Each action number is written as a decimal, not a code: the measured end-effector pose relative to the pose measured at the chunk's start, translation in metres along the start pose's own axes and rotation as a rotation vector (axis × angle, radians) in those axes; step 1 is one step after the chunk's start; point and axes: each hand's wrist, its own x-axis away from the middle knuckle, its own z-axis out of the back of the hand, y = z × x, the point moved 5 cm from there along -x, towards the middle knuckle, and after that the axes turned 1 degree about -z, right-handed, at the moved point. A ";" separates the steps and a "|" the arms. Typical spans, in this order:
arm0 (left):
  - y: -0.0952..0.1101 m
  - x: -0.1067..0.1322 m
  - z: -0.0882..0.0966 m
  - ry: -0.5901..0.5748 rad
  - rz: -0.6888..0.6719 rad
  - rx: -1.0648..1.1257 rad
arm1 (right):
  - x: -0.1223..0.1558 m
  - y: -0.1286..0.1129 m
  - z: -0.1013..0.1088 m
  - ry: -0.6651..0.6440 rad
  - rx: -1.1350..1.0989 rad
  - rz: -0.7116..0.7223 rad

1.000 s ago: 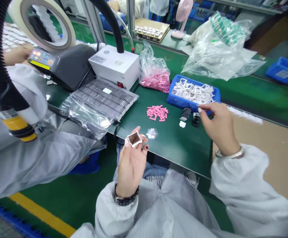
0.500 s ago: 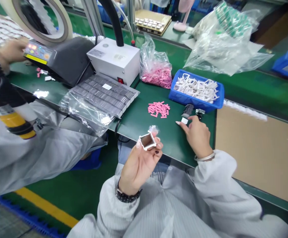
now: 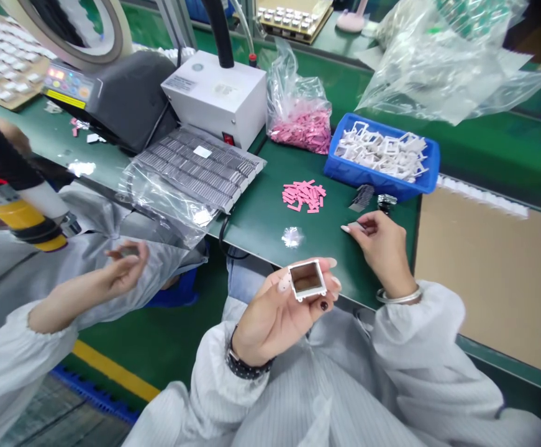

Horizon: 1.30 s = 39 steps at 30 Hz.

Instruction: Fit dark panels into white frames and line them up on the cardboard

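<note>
Your left hand (image 3: 277, 316) is at centre, held above the near edge of the green mat (image 3: 261, 217). It pinches a white frame (image 3: 306, 279) between thumb and fingertips, with the palm turned up and the remaining fingers curled. The frame is nearly square, so it shows no clear long axis. Its opening faces up towards you, a brown inner surface is visible, and small feet along one edge point towards you.

Your right hand (image 3: 384, 251) is to the right, its fingers drawn together, with the fingertips (image 3: 347, 228) pointing left, just over the mat. You cannot tell whether they pinch anything.

Farther off lie a crumpled film scrap (image 3: 292, 236), a pile of pink strips (image 3: 304, 196), a grey comb-like piece (image 3: 361, 197) and a small metal part (image 3: 386, 202). Beyond these sits a blue tray (image 3: 382, 174) of white frames. At far left, a co-worker's hand (image 3: 125, 267) is raised, its fingers curled around a small object.
</note>
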 end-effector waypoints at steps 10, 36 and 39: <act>-0.006 -0.004 0.012 0.134 0.010 0.032 | 0.053 -0.084 0.038 0.144 -0.234 0.455; -0.015 0.006 0.023 0.111 0.071 -0.172 | 0.059 -0.102 0.037 -0.422 -0.256 0.648; -0.019 0.007 0.025 0.116 0.109 -0.161 | 0.055 -0.102 0.031 -0.598 -0.263 0.660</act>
